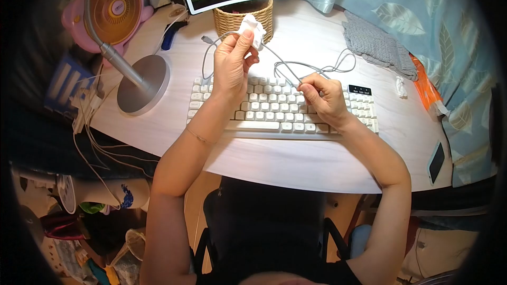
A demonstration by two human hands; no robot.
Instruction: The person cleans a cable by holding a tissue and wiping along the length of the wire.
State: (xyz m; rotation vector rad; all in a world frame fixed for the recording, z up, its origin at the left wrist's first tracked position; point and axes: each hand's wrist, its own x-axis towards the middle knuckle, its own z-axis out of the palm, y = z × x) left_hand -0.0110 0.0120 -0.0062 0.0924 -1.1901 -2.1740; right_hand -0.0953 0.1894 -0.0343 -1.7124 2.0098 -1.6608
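Thin grey cable [285, 64] spans from crumpled white tissue [254, 25], pinched in the left hand [231, 68], to the tightly pinching right hand [326, 98]; hard tugging could strain it.

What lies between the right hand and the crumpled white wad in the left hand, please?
In the head view, a stretch of thin grey cable runs from the white wad in the left hand to the right hand, partly over the white keyboard.
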